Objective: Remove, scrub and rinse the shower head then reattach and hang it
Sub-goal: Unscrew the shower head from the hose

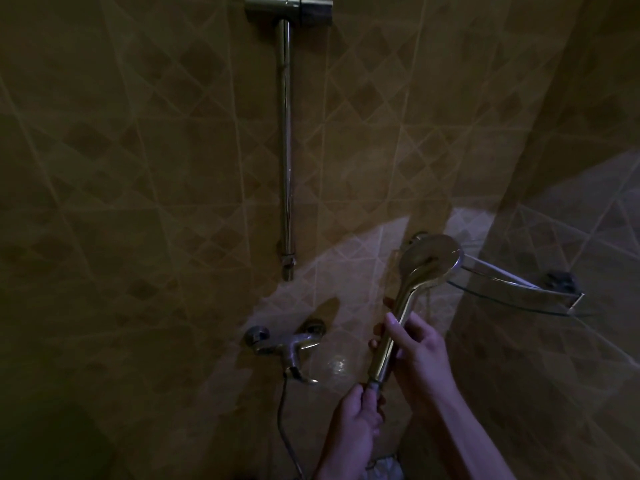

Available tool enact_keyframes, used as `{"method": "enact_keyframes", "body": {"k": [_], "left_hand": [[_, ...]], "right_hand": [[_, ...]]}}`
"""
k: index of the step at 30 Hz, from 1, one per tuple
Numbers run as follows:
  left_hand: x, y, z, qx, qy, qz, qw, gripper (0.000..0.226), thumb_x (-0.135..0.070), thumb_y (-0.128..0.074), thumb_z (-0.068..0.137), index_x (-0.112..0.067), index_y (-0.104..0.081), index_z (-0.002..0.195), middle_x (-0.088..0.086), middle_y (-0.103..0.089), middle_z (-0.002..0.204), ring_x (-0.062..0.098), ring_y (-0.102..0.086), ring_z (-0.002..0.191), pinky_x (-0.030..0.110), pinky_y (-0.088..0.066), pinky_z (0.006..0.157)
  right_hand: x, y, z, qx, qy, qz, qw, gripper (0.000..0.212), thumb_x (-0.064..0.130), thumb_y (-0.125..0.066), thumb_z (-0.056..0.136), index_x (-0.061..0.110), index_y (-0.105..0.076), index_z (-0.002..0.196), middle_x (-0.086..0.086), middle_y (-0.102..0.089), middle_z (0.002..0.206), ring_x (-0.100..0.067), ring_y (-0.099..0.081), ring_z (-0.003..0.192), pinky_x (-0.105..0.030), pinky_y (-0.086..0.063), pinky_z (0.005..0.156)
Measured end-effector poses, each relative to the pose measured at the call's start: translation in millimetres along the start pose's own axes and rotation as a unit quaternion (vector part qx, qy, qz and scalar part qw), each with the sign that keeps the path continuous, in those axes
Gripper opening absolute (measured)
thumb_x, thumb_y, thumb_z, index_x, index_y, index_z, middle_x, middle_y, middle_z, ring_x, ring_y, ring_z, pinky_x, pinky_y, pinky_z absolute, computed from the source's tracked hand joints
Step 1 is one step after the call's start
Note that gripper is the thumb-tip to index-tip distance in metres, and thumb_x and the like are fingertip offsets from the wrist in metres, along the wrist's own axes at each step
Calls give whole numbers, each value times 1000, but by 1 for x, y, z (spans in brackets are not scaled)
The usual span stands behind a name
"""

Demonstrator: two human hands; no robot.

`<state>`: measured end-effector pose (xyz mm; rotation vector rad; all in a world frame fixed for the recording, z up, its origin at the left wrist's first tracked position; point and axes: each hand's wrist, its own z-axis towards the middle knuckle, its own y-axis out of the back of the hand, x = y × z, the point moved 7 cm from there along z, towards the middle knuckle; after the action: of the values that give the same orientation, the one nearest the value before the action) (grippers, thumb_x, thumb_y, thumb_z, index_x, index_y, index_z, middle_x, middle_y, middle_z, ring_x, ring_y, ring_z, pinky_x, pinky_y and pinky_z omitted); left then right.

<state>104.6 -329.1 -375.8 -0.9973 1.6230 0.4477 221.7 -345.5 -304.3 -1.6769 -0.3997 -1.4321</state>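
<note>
Dim tiled shower corner, lit only by a pale patch low on the wall.

The shower head [427, 263] is held up in front of the corner, its round chrome face tilted up and to the right, its back toward the camera. Its slim, glossy handle slants down and to the left from the disc.

Right hand [420, 355]: grip wrapped around the middle of the handle, thumb lying along the near side, fingertips showing past the far side. Clenched on the shower head.

Left hand [356, 419]: below the right, grip pinched around the fitting at the handle's bottom end, where the hose [282, 424] would join. Closed on that fitting; whether the joint is threaded on or loose cannot be told.

The hose is a thin dark line that drops from the mixer tap [285, 344], a dull chrome body with a lever, set on the wall left of the hands.

Above the tap, a straight polished riser rail [286, 147] runs up the wall to a metal bracket [287, 8] at the frame's top.

Behind the shower head, a curved glass corner shelf [512, 289] with a metal rail spans the corner.

Wall tiles [138, 168]: matte brown, diamond pattern, pale grout lines.
</note>
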Motion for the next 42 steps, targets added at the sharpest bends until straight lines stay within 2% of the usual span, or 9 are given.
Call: {"method": "enact_keyframes", "body": {"k": [5,7,10,14,16,20,33,38,42], "left_hand": [[6,4,6,-17,15,-6,1000,20,-15,-39,99,-14,-44,119,1,-37,63,0,-33,27,9,-23,30],[4,4,5,-15,7,-7,1000,9,-14,-40,98,-19,-47,102,2,-39,62,-1,-33,27,9,-24,31],[3,3,5,-14,-4,15,1000,23,-16,-40,98,-22,-45,77,1,-40,59,-1,-32,31,11,-23,36],[6,0,8,-3,10,12,1000,20,-14,-39,98,-14,-47,80,0,-37,55,-1,-30,29,11,-20,33],[5,-2,7,7,7,13,1000,19,-14,-40,98,-12,-48,81,-5,-37,50,-1,-29,30,11,-18,33],[-5,-10,1,27,-6,14,1000,13,-11,-39,99,-12,-49,91,-2,-34,57,-1,-29,31,10,-20,33],[-4,-5,7,-3,-5,28,1000,22,0,-39,95,-14,-49,82,-2,-37,60,4,-31,43,9,-22,33],[-7,-7,3,11,-18,30,999,21,-2,-38,95,-14,-52,84,-6,-36,55,0,-32,33,11,-23,34],[-9,-7,0,16,-24,40,999,22,1,-40,93,-15,-52,84,-6,-38,60,0,-34,36,11,-24,36]], "right_hand": [[-1,3,2,18,7,-6,1000,11,9,-63,83,6,-67,93,-24,-69,100,-32,-68,98,-39,-56,78],[-1,4,4,24,11,16,1000,15,4,-56,88,4,-64,101,-22,-69,101,-34,-69,100,-40,-58,78],[0,1,5,40,3,56,998,22,1,-50,91,4,-59,111,-20,-68,98,-35,-69,98,-40,-59,75],[2,-4,3,75,-36,82,993,24,-3,-44,93,4,-60,111,-16,-65,96,-25,-64,89,-43,-49,82],[5,-11,1,95,-37,94,990,18,7,-57,89,6,-60,107,-13,-63,94,-21,-60,84,-40,-46,81],[10,-10,4,31,12,-7,999,40,24,-79,76,1,-62,103,-13,-60,91,-21,-58,83,-34,-48,76],[15,-17,1,77,-25,82,993,27,-2,-40,96,3,-53,119,-17,-68,107,-31,-66,100,-44,-51,83],[14,-18,1,68,2,25,997,25,16,-65,88,8,-63,112,-10,-62,103,-22,-58,92,-40,-47,83],[12,-15,2,48,13,14,999,25,9,-65,86,6,-65,111,-10,-65,97,-25,-62,96,-39,-51,81]]}}
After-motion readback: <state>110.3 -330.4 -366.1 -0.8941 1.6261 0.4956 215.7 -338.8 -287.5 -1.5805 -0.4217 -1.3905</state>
